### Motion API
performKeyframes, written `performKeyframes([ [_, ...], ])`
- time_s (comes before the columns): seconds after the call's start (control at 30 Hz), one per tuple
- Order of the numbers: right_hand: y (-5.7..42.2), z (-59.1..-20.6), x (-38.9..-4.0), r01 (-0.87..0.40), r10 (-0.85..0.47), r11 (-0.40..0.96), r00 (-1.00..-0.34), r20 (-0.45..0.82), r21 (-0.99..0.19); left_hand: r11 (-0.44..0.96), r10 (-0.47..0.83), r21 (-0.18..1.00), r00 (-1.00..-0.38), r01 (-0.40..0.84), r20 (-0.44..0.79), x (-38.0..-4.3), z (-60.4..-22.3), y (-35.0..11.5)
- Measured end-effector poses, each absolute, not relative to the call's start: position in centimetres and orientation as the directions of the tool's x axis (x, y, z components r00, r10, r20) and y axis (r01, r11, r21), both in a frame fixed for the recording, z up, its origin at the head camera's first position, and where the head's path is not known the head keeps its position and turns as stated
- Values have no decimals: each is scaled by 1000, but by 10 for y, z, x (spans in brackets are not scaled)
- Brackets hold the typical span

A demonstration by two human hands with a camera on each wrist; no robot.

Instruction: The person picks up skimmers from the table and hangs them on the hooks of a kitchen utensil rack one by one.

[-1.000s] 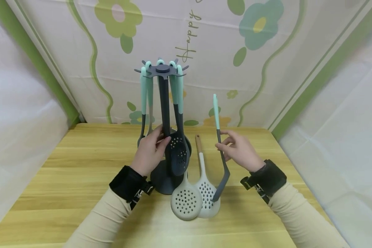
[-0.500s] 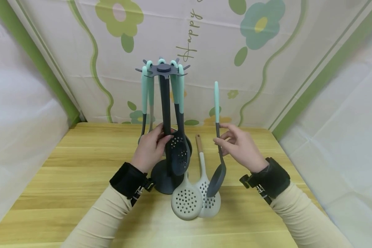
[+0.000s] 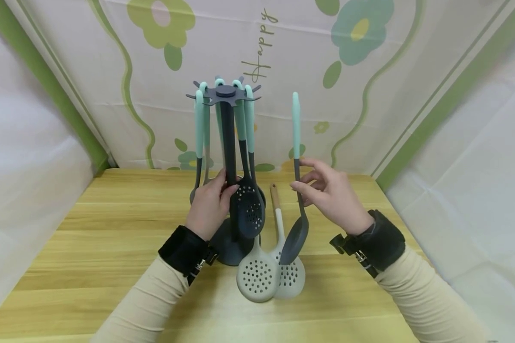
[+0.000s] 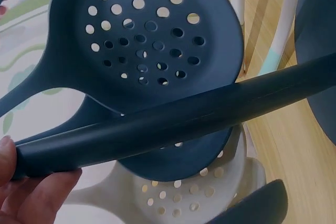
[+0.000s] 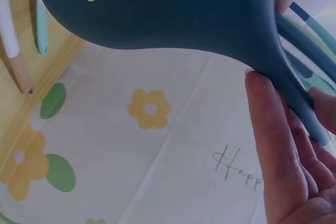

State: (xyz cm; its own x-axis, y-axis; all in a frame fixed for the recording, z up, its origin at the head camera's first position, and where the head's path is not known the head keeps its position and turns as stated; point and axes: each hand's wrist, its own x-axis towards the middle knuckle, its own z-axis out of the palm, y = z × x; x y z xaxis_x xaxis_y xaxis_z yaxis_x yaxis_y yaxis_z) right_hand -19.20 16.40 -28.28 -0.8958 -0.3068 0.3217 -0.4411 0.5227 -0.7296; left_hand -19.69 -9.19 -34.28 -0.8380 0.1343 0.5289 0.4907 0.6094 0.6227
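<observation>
My left hand (image 3: pixel 210 205) grips the dark pole (image 3: pixel 228 143) of a utensil stand. Several mint-handled utensils hang from its top hooks (image 3: pixel 225 91), among them a dark slotted spoon (image 3: pixel 251 216) facing me. In the left wrist view the pole (image 4: pixel 184 121) crosses in front of a perforated dark head (image 4: pixel 147 30). My right hand (image 3: pixel 332 193) pinches the dark neck of another slotted spoon (image 3: pixel 295 240), upright with its mint handle up, to the right of the stand. Its holes show in the right wrist view on the dark head (image 5: pixel 157 9).
A grey round skimmer (image 3: pixel 257 276) overlaps a pale perforated turner (image 3: pixel 291 278) with a wooden handle (image 3: pixel 274 195), in front of the stand's round base (image 3: pixel 229 255). The wooden table (image 3: pixel 111 228) ends at a flowered cloth backdrop (image 3: pixel 283 57).
My right hand has raised the slotted spoon slightly and turned it, so its bowl shows broader and its handle stands higher. My left hand keeps its grip on the pole.
</observation>
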Motion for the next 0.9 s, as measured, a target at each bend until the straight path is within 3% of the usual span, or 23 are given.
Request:
performKeyframes([
  [0.9, 145, -262, -183, -568, -376, 515, -823, 427, -642, 677, 77, 547, -787, 492, 612, -197, -347, -80],
])
